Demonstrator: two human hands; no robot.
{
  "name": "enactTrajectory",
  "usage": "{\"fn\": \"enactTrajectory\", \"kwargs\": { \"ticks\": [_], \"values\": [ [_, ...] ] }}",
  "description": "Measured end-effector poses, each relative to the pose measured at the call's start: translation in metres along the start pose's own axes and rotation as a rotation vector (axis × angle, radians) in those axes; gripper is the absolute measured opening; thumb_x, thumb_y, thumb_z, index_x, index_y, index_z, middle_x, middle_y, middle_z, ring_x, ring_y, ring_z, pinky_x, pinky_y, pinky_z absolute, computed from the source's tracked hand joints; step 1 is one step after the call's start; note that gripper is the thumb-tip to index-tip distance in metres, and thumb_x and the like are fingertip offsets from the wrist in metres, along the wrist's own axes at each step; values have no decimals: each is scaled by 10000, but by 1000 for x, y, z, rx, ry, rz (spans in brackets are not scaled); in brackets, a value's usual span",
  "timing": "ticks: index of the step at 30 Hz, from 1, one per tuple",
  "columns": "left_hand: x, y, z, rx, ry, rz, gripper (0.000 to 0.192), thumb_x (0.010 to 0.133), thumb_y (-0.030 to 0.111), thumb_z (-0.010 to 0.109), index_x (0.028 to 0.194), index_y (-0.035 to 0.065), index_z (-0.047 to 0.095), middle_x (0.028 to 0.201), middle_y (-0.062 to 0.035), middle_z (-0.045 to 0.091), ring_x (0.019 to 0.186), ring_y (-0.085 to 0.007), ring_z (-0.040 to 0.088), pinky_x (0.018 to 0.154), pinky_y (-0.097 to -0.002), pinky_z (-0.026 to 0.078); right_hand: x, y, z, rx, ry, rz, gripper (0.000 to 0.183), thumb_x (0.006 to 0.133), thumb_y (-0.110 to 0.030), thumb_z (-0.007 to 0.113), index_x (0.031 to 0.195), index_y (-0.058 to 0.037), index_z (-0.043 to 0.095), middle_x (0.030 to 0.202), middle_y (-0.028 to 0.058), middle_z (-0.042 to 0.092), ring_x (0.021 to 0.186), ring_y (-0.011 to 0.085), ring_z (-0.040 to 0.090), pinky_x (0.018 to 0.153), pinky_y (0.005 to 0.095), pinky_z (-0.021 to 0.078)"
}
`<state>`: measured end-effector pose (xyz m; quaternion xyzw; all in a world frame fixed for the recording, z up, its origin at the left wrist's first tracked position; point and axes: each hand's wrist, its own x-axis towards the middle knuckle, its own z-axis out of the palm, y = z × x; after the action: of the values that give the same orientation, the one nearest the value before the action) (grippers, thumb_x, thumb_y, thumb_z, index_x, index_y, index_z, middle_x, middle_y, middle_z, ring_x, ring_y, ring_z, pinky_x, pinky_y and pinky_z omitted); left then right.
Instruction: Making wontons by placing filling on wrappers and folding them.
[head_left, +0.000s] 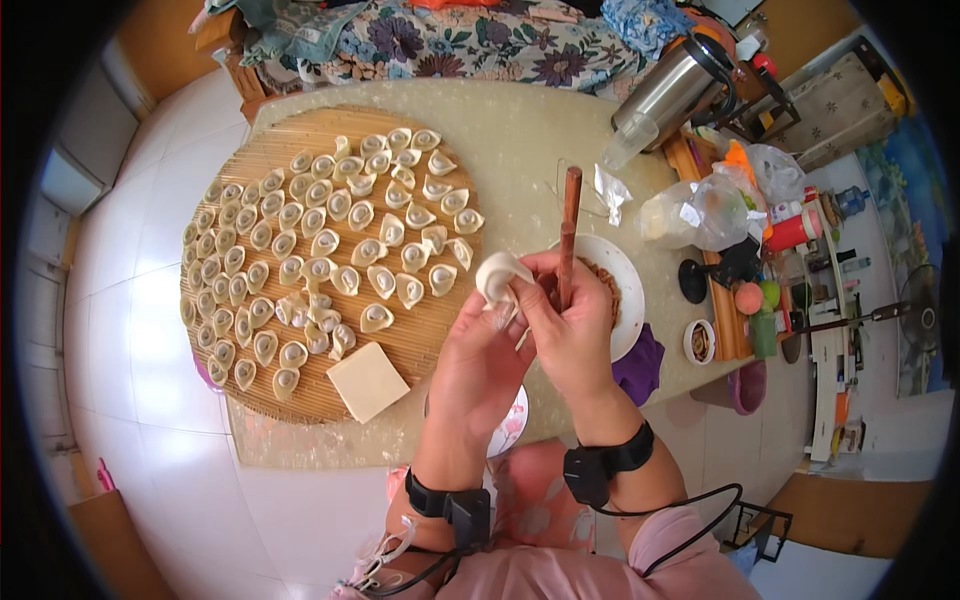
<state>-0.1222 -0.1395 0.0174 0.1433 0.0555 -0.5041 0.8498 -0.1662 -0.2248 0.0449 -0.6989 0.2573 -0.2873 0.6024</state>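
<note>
A folded wonton (498, 279) is pinched between the fingertips of my left hand (474, 367) and my right hand (574, 337). Reddish-brown wooden chopsticks (570, 225) are also gripped in my right hand, pointing away from me. Partly hidden behind that hand is a white bowl (631, 319) with brown minced filling (606, 281). To the left, a round slatted tray (420, 330) carries rows of shaped wontons (325, 241), some heaped together near its front. A stack of square wrappers (367, 382) lies on the tray's near edge, left of my left wrist.
A steel thermos jug (671, 94) and a clear plastic cup (630, 141) stand at the table's far right. Nearer are plastic bags (697, 214), a small white bowl (699, 342) and a purple cloth (639, 366). A flower-patterned plate (511, 427) shows partly beneath my forearms.
</note>
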Motion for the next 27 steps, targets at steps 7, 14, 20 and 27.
{"fn": "enactTrajectory", "kwargs": {
  "ticks": [7, 14, 20, 27],
  "values": [
    [-6, 2, -1, -123, -16, -62, 355, 802, 161, 602, 1138, 131, 492, 1089, 5, 539, 1036, -156, 475, 907, -336, 365, -6, -3, 3, 13, -33, -23, 60, 850, -22, 537, 898, 13, 544, 771, 36, 533, 594, 70, 533, 531, 200, 426],
    [-8, 0, 4, -143, 16, -39, 369, 803, 169, 595, 1150, 130, 473, 1080, -3, 535, 1030, -156, 476, 911, -330, 359, -10, 0, -1, -20, -54, -144, 84, 809, 33, 551, 892, 20, 544, 820, 56, 522, 625, 101, 552, 561, 222, 439],
    [-9, -3, 7, -118, 70, 16, 325, 815, 160, 572, 1124, 132, 472, 1042, 9, 537, 1018, -146, 479, 913, -338, 352, -11, -12, -14, -100, -199, -130, 154, 767, 4, 602, 915, -5, 560, 823, 37, 523, 746, 85, 538, 633, 238, 436],
    [-17, 1, 17, -160, 26, 13, 386, 826, 216, 520, 1182, 86, 448, 1110, -27, 519, 1063, -164, 465, 937, -342, 334, -12, -21, -11, 55, -162, 112, 141, 791, -51, 619, 922, -16, 579, 762, 12, 529, 608, 66, 459, 522, 204, 367]
  ]
}}
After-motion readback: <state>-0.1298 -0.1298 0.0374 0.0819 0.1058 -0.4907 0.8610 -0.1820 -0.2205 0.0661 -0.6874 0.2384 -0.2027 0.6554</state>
